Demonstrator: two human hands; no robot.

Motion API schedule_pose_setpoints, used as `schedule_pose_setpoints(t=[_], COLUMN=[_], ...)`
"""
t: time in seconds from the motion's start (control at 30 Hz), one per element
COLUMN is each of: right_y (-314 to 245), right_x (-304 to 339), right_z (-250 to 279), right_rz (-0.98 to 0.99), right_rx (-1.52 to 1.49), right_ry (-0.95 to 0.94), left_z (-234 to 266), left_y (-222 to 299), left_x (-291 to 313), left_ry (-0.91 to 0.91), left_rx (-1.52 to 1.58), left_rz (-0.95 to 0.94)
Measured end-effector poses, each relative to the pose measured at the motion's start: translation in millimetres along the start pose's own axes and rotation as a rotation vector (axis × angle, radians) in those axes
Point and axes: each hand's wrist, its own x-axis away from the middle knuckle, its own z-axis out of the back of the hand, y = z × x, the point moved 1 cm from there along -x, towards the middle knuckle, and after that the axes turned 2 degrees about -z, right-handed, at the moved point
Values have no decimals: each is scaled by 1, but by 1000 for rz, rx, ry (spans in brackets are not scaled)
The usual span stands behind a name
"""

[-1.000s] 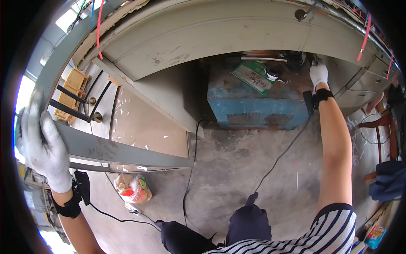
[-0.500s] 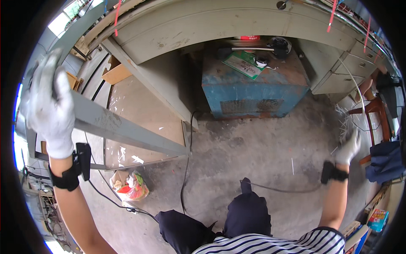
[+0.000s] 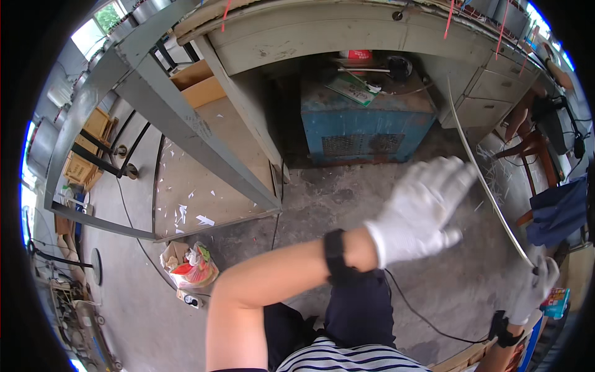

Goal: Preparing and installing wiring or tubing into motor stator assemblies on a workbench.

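Observation:
My left hand point(image 3: 427, 208), in a white glove, reaches across in front of my knees. Its fingers are stretched out, somewhat smeared by motion, and nothing shows in them. Far to the right is my right hand point(image 3: 536, 285), gloved the same way, its fingers closed at the lower end of a thin, pale, flexible strip point(image 3: 480, 164). That strip slants down from the desk's front edge to the right hand, passing just right of my left fingertips. Both wrists wear black bands.
Ahead stands a worn desk point(image 3: 347, 46) with a blue metal box point(image 3: 359, 136) beneath it. A grey metal frame point(image 3: 180, 118) is on the left, near a rubbish bag point(image 3: 191, 266). At right are a wooden chair point(image 3: 530, 149) and dark blue cloth point(image 3: 558, 208). A cable crosses the floor.
My left hand has swung from the far left frame across to the right. My right hand has moved down and right, and the pale strip now stretches down to it.

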Motion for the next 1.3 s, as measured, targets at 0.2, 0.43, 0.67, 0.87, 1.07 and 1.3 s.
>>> schedule_pose_setpoints(t=[0.2,0.43,0.67,0.87,1.07,1.3], right_y=[-66,-116,-191,-271,-312,-405], right_x=[-7,9,14,-46,-245,-289], right_z=[-33,-120,-261,-317,-428,-492], right_rz=[105,504,566,902,-316,499], right_rx=[-290,-244,-505,-784,-1069,-655], right_ry=[-139,-398,-954,-778,-216,-205], left_z=[-34,-8,46,71,80,80], left_y=[-12,-71,-42,-35,-26,-20], left_x=[17,29,44,62,94,160], left_ry=[-472,336,564,611,731,592], left_rx=[260,1851,1592,1522,1324,829], left_rz=[99,1126,720,647,723,1004])
